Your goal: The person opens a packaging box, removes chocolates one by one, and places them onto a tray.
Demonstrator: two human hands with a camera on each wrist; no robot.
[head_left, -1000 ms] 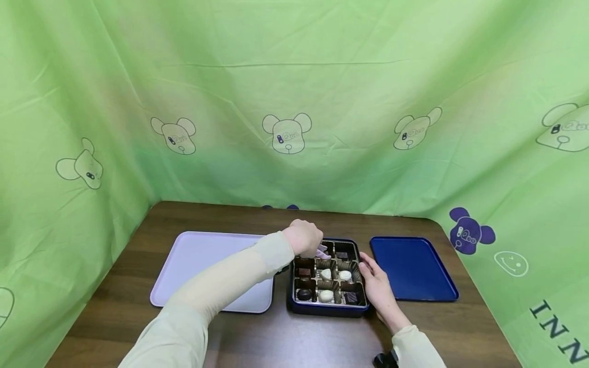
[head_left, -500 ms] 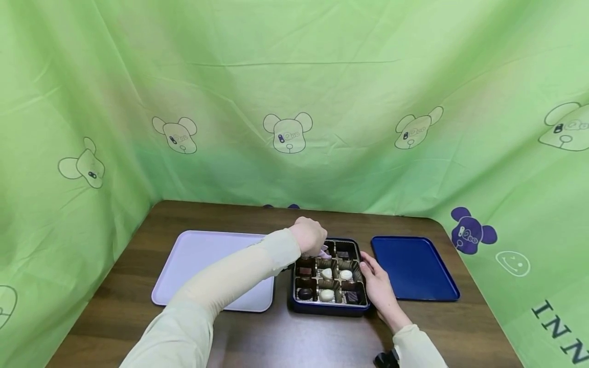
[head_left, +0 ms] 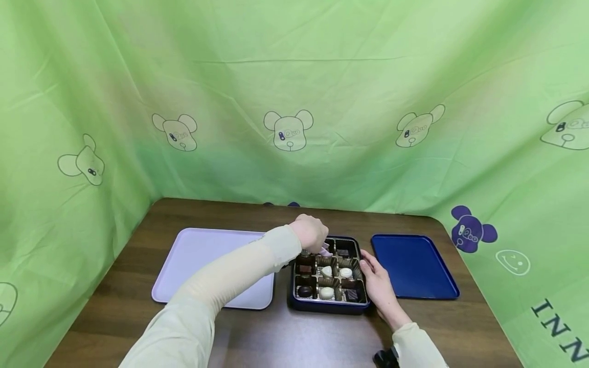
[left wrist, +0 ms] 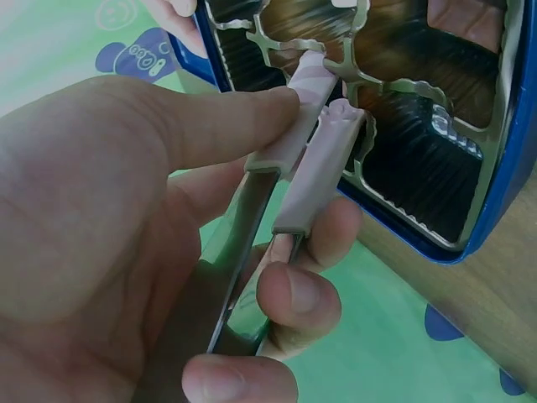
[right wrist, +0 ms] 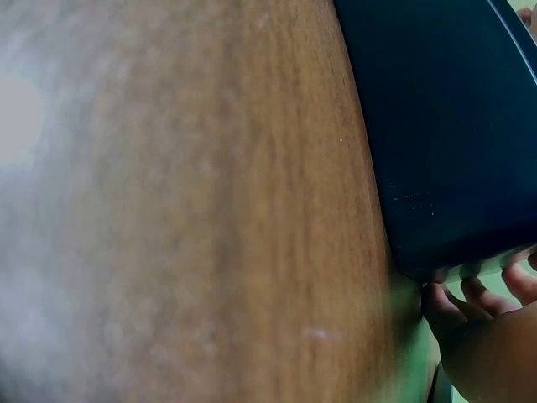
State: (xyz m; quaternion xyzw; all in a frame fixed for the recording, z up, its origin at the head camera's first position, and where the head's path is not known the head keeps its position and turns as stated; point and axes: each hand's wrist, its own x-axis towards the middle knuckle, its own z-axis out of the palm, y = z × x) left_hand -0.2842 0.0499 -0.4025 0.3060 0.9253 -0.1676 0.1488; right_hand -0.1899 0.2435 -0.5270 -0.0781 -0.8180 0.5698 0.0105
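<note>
My left hand [head_left: 310, 233] grips metal tongs [left wrist: 315, 143] with pale lilac tips, thumb [left wrist: 226, 126] on one arm and fingers curled round the other. Those tips reach into the back row of a dark blue box [head_left: 329, 308]; what lies right at their ends is hidden. The box's divided tray holds a dark round chocolate [head_left: 304, 291], a white chocolate [head_left: 326, 293], a dark square chocolate [head_left: 352, 295] and several others. At the box's right side lies my right hand [head_left: 381, 289], its fingertips touching the wall in the right wrist view.
A lilac tray [head_left: 202, 255] lies to the left, partly under the left arm. Right of the box is a flat dark blue lid [head_left: 414, 266]. A wooden table [head_left: 276, 340] carries everything, and a green printed curtain [head_left: 285, 82] surrounds its back and sides.
My left hand has shifted slightly right and away over the back of the box, still with the tongs. The right hand has kept its place against the box.
</note>
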